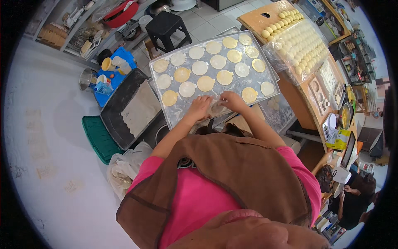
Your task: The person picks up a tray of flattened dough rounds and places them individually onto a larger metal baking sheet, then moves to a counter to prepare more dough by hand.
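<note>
The largest thing is the wooden counter (309,110) on the right, its length crowded with goods, which may be why the work sits beside it. Next comes the broad metal tray (253,79), set slantwise before the body with its near edge close to the apron (265,166), so both forearms reach over it without stretching. A black tub (112,110) of pale powder stands just left of the tray, probably placed there for easy reach. On the counter, a clear plastic sheet (271,56) lies over most of the batch beneath it, likely to keep it from drying.

The left hand (200,108) and right hand (233,101) meet at the tray's near edge, fingers bent inward from either side, as if to steady something small between them. The round discs (205,83) lie flat in loose rows on the tray, gold and whitish mixed, apart from one another, which should leave room around each small tab. Smaller again, pale dough balls (265,34) sit in close rows, some outside the sheet.

Between the hands is a pale piece (215,108); it is blurred and partly covered, so I cannot tell whether either grip pinches it or merely rests against it.
</note>
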`<state>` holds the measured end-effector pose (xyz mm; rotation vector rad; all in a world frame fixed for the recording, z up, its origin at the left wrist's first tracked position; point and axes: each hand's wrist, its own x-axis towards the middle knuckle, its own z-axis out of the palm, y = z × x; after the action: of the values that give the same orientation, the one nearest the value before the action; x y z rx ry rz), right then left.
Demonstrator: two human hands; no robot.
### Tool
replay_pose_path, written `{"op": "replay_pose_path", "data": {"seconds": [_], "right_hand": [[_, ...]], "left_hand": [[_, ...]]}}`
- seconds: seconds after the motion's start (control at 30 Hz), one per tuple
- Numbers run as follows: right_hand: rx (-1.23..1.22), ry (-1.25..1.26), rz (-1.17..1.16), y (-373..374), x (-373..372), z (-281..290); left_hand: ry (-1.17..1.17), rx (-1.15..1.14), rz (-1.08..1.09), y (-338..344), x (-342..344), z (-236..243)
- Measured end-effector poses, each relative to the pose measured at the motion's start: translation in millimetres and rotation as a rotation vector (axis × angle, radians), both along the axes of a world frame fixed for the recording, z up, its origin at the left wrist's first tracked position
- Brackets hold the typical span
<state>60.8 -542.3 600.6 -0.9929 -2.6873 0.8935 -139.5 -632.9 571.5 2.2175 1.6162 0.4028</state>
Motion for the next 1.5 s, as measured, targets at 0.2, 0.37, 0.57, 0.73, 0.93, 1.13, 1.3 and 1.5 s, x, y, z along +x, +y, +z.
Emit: {"op": "replay_pose_path", "data": {"seconds": [0.2,0.37,0.57,0.73,0.93,1.13,1.3,1.5], "right_hand": [[-0.423,0.404,-0.572,19,44,13],[-0.415,0.398,-0.623,11,54,-2],[-0.075,0.108,-0.548,6,50,-18],[0.125,-0.045,-0.475,-1,45,-10],[0.41,-0.108,-0.461,1,66,-1],[0.464,-0.291,-0.331,3,81,5],[0.053,0.188,-0.306,-3,20,-5],[-0.738,0.493,-0.192,-39,-66,30]], "left_hand": [[-0.006,-0.127,0.13,12,-1,1],[-0.318,-0.283,0.179,6,-14,5],[-0.601,-0.155,0.335,-3,-55,-16],[-0.862,-0.122,0.42,-3,-70,-22],[-0.98,-0.123,0.493,-16,-75,-12],[-1.277,-0.221,0.566,-23,-74,-3],[-1.49,-0.381,0.6,-16,-49,13],[-1.548,-0.379,0.574,-18,-29,21]]}}
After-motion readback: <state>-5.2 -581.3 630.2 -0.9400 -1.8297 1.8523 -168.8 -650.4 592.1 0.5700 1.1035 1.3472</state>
